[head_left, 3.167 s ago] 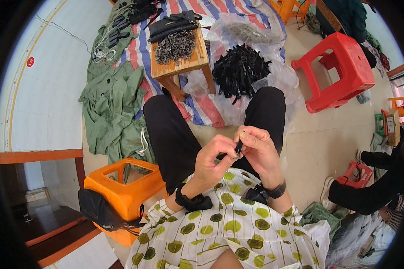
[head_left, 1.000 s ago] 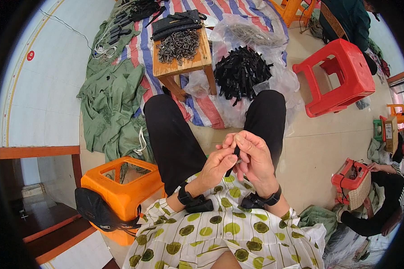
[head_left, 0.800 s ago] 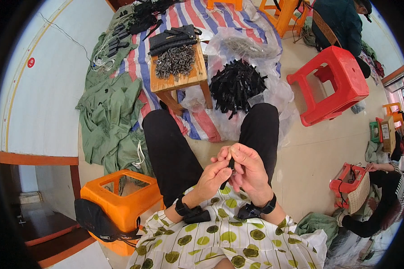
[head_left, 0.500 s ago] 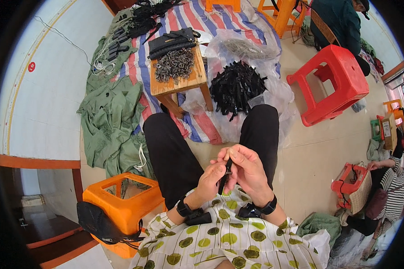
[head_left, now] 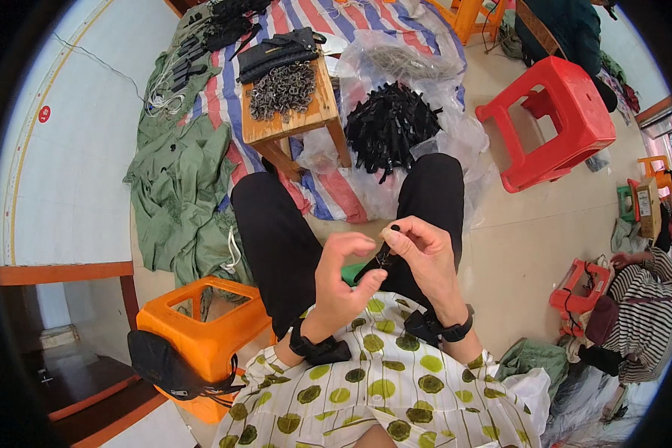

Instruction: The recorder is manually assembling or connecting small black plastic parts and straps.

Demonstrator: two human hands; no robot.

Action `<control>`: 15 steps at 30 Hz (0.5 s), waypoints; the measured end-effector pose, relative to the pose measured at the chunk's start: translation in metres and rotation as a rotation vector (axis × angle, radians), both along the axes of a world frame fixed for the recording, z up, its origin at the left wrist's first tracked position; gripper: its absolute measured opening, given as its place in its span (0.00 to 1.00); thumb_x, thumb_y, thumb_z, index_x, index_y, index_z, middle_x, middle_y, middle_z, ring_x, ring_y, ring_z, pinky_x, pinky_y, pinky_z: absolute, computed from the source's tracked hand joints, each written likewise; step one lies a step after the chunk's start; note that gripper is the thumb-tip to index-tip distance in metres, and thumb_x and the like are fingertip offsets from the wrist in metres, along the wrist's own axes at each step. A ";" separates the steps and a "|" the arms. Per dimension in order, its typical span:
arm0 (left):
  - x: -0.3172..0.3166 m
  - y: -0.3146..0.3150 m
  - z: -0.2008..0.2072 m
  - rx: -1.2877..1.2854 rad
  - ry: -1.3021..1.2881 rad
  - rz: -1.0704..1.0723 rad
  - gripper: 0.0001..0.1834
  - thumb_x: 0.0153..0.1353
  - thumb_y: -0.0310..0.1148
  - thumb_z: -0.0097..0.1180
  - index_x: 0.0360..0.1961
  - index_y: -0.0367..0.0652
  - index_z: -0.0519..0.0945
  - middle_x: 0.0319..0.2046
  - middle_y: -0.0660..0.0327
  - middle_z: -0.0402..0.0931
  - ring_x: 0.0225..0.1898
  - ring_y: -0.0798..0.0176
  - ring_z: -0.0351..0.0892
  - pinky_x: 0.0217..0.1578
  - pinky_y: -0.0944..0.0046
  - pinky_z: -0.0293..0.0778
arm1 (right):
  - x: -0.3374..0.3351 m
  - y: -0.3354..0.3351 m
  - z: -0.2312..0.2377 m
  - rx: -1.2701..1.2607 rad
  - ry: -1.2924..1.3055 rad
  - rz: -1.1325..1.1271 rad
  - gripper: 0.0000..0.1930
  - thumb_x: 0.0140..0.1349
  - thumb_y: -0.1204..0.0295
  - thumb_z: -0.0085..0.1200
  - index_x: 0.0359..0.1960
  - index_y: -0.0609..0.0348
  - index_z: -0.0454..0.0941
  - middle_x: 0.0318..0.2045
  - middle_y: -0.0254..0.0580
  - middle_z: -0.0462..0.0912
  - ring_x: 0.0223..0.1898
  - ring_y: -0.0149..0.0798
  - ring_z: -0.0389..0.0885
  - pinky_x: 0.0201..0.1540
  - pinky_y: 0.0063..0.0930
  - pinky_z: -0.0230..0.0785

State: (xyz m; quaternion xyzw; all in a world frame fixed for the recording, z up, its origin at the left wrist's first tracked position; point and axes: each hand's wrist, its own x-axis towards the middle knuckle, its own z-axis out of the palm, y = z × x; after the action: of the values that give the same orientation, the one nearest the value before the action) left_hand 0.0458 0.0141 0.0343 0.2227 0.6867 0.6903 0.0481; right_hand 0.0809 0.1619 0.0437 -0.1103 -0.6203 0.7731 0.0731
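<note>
In front of my lap, between my knees, my right hand (head_left: 430, 265) pinches a short black strap (head_left: 384, 256) between thumb and fingers. A small metal piece shows partway along the strap, too small to make out fully. My left hand (head_left: 342, 278) is open just to its left, thumb and fingers spread around a gap, and I see nothing in it. Beyond my knees, a heap of similar black straps (head_left: 393, 127) lies on clear plastic sheeting. A pile of metal clasps (head_left: 282, 92) sits on a wooden stool (head_left: 306, 123), with a black pouch (head_left: 278, 54) behind them.
An orange stool (head_left: 228, 321) with a black cap (head_left: 164, 364) is at my left, beside green cloth (head_left: 179, 201). On the right stands a red stool (head_left: 549, 127). Striped sheeting (head_left: 343, 198) covers the floor ahead. Another person (head_left: 653, 313) is at the far right.
My left hand has let go of the strap and drawn back to the left, its fingers spreading. The right hand keeps hold of the strap and has shifted slightly right.
</note>
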 end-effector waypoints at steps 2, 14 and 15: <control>-0.001 0.001 0.009 -0.205 0.320 -0.044 0.17 0.43 0.22 0.64 0.37 0.42 0.75 0.36 0.58 0.72 0.37 0.61 0.74 0.38 0.64 0.71 | 0.000 0.000 -0.004 -0.048 0.005 -0.003 0.07 0.60 0.72 0.54 0.32 0.64 0.78 0.23 0.27 0.75 0.24 0.18 0.69 0.28 0.14 0.62; 0.005 -0.001 -0.006 0.035 0.045 -0.014 0.11 0.46 0.17 0.62 0.31 0.40 0.78 0.34 0.56 0.76 0.33 0.65 0.77 0.33 0.70 0.74 | 0.000 0.003 -0.011 -0.523 -0.029 0.075 0.10 0.62 0.69 0.52 0.33 0.65 0.78 0.24 0.34 0.78 0.24 0.24 0.75 0.29 0.18 0.71; 0.006 -0.002 -0.006 0.084 -0.021 -0.021 0.10 0.47 0.17 0.61 0.31 0.39 0.78 0.34 0.56 0.76 0.32 0.66 0.77 0.32 0.70 0.74 | 0.001 0.002 -0.012 -0.551 -0.029 0.079 0.10 0.62 0.70 0.52 0.33 0.66 0.78 0.24 0.36 0.79 0.23 0.25 0.75 0.28 0.20 0.72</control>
State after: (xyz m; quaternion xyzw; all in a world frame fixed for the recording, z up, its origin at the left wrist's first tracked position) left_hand 0.0515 0.0120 0.0282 0.2246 0.6542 0.7202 0.0533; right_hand 0.0815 0.1643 0.0321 -0.1129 -0.3913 0.9133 0.0011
